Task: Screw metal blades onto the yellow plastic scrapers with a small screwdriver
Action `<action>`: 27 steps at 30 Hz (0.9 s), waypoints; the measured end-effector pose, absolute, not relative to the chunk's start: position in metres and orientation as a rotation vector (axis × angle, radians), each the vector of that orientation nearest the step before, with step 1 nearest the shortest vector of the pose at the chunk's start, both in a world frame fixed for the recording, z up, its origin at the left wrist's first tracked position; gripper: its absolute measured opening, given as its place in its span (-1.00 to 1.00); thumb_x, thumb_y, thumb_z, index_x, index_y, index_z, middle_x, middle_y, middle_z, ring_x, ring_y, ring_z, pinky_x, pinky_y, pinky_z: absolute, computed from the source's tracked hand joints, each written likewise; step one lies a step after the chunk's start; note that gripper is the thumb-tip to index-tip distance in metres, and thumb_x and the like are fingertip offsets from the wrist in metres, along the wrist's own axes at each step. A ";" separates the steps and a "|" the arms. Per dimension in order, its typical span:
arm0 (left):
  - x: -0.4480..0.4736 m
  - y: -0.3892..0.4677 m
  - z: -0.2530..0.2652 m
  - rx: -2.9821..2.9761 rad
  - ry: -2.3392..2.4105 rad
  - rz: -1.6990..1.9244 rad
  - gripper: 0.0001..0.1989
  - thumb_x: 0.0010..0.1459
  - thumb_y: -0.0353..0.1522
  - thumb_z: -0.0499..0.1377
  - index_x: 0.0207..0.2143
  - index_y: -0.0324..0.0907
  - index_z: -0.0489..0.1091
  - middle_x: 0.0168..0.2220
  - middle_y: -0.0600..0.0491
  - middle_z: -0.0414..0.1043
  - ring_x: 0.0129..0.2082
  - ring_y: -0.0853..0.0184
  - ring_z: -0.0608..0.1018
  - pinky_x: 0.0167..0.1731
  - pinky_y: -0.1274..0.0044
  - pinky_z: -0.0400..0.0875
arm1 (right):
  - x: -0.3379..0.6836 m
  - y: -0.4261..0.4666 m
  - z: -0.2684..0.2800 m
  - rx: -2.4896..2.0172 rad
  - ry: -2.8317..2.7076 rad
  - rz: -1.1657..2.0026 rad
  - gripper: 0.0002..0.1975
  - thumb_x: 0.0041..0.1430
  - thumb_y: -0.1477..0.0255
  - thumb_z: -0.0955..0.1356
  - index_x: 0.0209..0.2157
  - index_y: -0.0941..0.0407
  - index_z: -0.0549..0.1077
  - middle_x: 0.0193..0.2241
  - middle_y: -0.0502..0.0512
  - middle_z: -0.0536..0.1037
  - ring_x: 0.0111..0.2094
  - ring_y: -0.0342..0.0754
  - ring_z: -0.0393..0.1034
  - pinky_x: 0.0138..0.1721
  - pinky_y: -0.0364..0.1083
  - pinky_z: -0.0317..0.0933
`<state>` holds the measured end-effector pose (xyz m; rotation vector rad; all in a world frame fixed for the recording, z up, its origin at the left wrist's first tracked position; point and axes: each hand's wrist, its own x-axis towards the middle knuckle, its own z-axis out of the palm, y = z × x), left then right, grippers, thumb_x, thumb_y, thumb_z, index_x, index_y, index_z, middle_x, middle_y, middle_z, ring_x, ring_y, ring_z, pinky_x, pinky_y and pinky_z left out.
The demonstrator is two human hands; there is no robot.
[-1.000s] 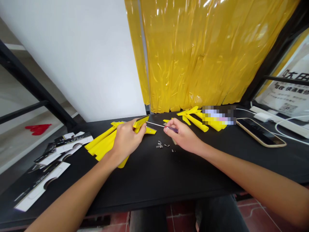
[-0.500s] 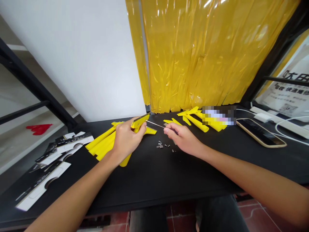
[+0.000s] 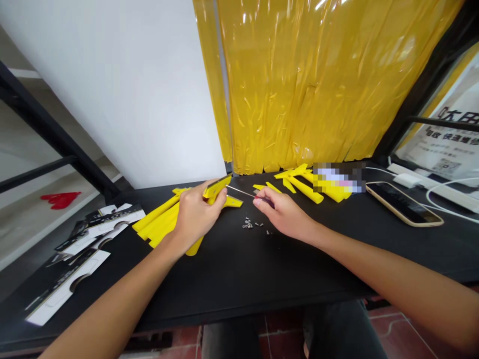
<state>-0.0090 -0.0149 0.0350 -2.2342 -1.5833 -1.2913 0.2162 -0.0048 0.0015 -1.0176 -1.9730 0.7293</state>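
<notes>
My left hand (image 3: 200,209) is closed around a yellow scraper (image 3: 217,187), whose wide head with a thin metal blade edge tilts up beyond my fingers. In my right hand (image 3: 279,207) is a screwdriver (image 3: 241,190), its handle mostly covered by my fingers. The thin shaft points left, and its tip meets the scraper head near my left thumb. More yellow scrapers (image 3: 157,219) lie under and beside my left hand. Several small screws and nuts (image 3: 247,224) are scattered on the black table between my hands.
Cardboard sleeves (image 3: 71,284) lie at the left on the black table (image 3: 232,279). Further yellow scraper parts (image 3: 305,187) rest at the back right. A phone (image 3: 404,204) and white cables with a power strip (image 3: 437,187) are at the right. A yellow plastic curtain (image 3: 299,89) hangs behind.
My right hand's fingers have shifted on the screwdriver handle, and a bit of red now shows there. My left hand and the scraper stay in place.
</notes>
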 end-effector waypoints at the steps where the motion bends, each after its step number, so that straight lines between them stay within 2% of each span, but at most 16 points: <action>1: -0.009 -0.015 0.035 -2.241 -1.599 -1.306 -0.82 0.20 -0.28 0.20 -0.29 -0.17 0.56 -0.57 0.10 0.52 -0.51 0.30 0.55 -0.43 0.50 0.41 | 0.216 -0.005 0.002 -1.009 -1.988 0.703 -0.76 0.36 0.23 0.22 -0.32 0.07 0.35 -0.43 -0.01 0.43 -0.37 -0.07 0.31 -0.29 -0.08 0.15; 5: -0.009 -0.016 0.034 -2.257 -1.651 -1.389 -0.82 0.19 -0.26 0.20 -0.33 -0.17 0.54 -0.59 0.10 0.50 -0.53 0.30 0.54 -0.54 0.53 0.38 | 0.218 -0.005 0.005 -0.994 -1.946 0.803 -0.70 0.35 0.19 0.22 -0.37 0.08 0.38 -0.53 -0.05 0.32 -0.49 -0.13 0.20 -0.43 -0.11 0.08; 9: -0.008 -0.017 0.033 -2.272 -1.659 -1.427 -0.81 0.19 -0.25 0.20 -0.35 -0.17 0.53 -0.59 0.08 0.50 -0.56 0.32 0.51 -0.58 0.54 0.37 | 0.218 -0.005 0.008 -0.935 -1.726 1.330 -0.65 0.31 0.11 0.25 -0.40 0.08 0.33 -0.60 -0.13 0.09 -0.63 -0.20 -0.08 -0.62 -0.15 -0.17; 12: -0.009 -0.017 0.033 -2.279 -1.643 -1.406 -0.80 0.19 -0.25 0.19 -0.35 -0.17 0.54 -0.57 0.08 0.51 -0.56 0.33 0.51 -0.55 0.53 0.39 | 0.217 -0.007 0.011 -0.912 -1.600 1.565 -0.65 0.31 0.09 0.25 -0.41 0.05 0.27 -0.62 -0.18 -0.03 -0.64 -0.20 -0.24 -0.64 -0.14 -0.30; 14: -0.009 -0.017 0.033 -2.268 -1.631 -1.391 -0.80 0.19 -0.26 0.20 -0.33 -0.17 0.55 -0.55 0.06 0.53 -0.53 0.31 0.54 -0.52 0.52 0.40 | 0.217 -0.008 0.013 -0.934 -1.658 1.474 -0.64 0.33 0.09 0.21 -0.43 0.05 0.26 -0.64 -0.17 -0.01 -0.65 -0.19 -0.22 -0.63 -0.13 -0.25; 16: -0.008 -0.017 0.033 -2.262 -1.617 -1.368 -0.81 0.19 -0.26 0.20 -0.30 -0.16 0.57 -0.52 0.05 0.55 -0.47 0.28 0.57 -0.47 0.51 0.42 | 0.218 -0.010 0.012 -0.977 -1.826 1.145 -0.63 0.36 0.13 0.19 -0.43 0.06 0.29 -0.63 -0.13 0.11 -0.62 -0.17 -0.04 -0.56 -0.12 -0.10; 18: -0.007 -0.017 0.032 -2.245 -1.590 -1.340 -0.80 0.19 -0.27 0.20 -0.25 -0.17 0.58 -0.48 0.04 0.58 -0.44 0.26 0.59 -0.39 0.48 0.45 | 0.218 -0.010 0.010 -1.014 -1.986 0.702 -0.65 0.39 0.20 0.17 -0.42 0.07 0.32 -0.55 -0.04 0.28 -0.51 -0.12 0.18 -0.43 -0.08 0.03; 20: -0.005 -0.018 0.032 -2.195 -1.550 -1.336 -0.78 0.20 -0.28 0.20 -0.19 -0.17 0.58 -0.41 0.03 0.61 -0.43 0.25 0.60 -0.31 0.45 0.47 | 0.218 -0.010 0.007 -1.055 -2.074 0.401 -0.68 0.41 0.26 0.14 -0.38 0.08 0.33 -0.45 0.03 0.39 -0.40 -0.07 0.27 -0.33 -0.05 0.05; 21: -0.004 -0.019 0.032 -2.175 -1.529 -1.341 -0.76 0.20 -0.28 0.21 -0.16 -0.18 0.57 -0.37 0.02 0.62 -0.42 0.26 0.60 -0.28 0.44 0.47 | 0.217 -0.010 0.005 -1.070 -2.097 0.347 -0.69 0.41 0.28 0.13 -0.36 0.09 0.32 -0.42 0.05 0.41 -0.38 -0.05 0.28 -0.32 -0.05 0.06; 24: -0.004 -0.019 0.032 -2.172 -1.495 -1.353 -0.75 0.20 -0.29 0.21 -0.13 -0.20 0.57 -0.29 -0.01 0.63 -0.40 0.26 0.61 -0.24 0.44 0.48 | 0.215 -0.010 0.004 -1.034 -2.079 0.470 -0.67 0.42 0.27 0.12 -0.39 0.09 0.31 -0.46 0.03 0.39 -0.41 -0.08 0.27 -0.34 -0.06 0.08; 27: -0.004 -0.019 0.031 -2.183 -1.479 -1.386 -0.76 0.20 -0.30 0.22 -0.15 -0.21 0.57 -0.30 -0.02 0.63 -0.38 0.25 0.62 -0.24 0.44 0.48 | 0.213 -0.010 0.006 -0.965 -1.904 0.850 -0.61 0.39 0.19 0.17 -0.47 0.09 0.29 -0.56 -0.06 0.26 -0.53 -0.16 0.15 -0.47 -0.12 0.04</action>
